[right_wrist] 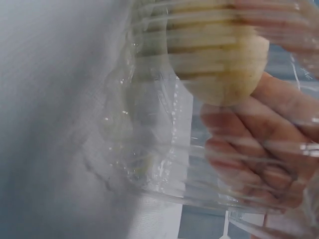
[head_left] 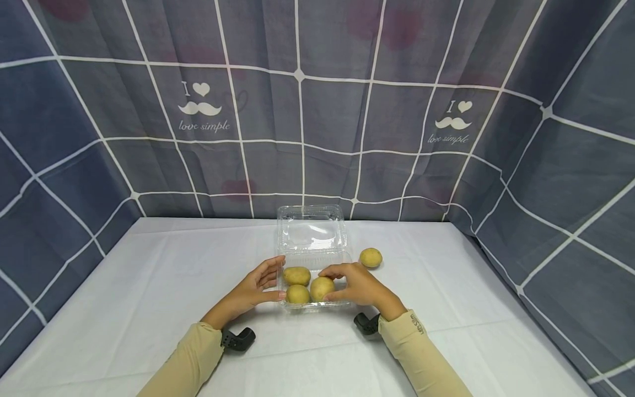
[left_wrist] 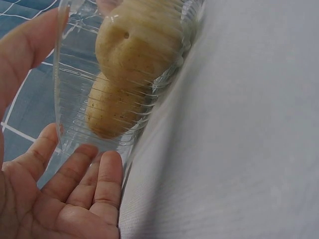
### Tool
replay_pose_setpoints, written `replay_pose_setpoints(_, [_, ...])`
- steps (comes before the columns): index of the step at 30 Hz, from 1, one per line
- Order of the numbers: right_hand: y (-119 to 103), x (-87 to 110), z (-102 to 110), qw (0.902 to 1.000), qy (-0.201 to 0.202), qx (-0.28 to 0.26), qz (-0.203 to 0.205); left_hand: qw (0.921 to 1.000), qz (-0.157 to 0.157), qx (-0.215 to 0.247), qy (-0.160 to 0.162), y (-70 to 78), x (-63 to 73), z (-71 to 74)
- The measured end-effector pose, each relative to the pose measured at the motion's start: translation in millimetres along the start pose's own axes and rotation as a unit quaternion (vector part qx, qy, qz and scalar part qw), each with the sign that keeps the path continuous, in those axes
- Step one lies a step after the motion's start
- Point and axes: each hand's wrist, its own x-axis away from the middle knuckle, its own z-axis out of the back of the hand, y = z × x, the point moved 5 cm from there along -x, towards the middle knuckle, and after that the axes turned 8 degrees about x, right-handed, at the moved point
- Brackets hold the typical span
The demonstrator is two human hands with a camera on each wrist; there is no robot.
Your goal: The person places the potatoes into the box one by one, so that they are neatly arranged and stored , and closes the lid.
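Along the left wall of the clear container, which stands toward the back edge of the white-covered table with its lid open behind, I see the left hand touching with loosely extended fingers. Going right, I make out one potato behind a second potato in the container's left half, then a third potato gripped by the curled fingers of the right hand; past the back-right corner, a fourth potato lies on the table.

There are four potatoes (three boxed) and one container.
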Motion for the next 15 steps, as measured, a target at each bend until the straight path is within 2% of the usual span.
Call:
replay_pose_setpoints(7, [-1.1,-0.6,-0.6,0.9998,-0.016,0.007,-0.007,1.0000,-0.003,0.004,0.003,0.4,0.2,0.0])
replay_pose_setpoints(15, [-1.5,-1.2,-0.2,0.9998,-0.014,0.010,-0.009,1.0000,0.000,0.004,0.004,0.8,0.0,-0.3])
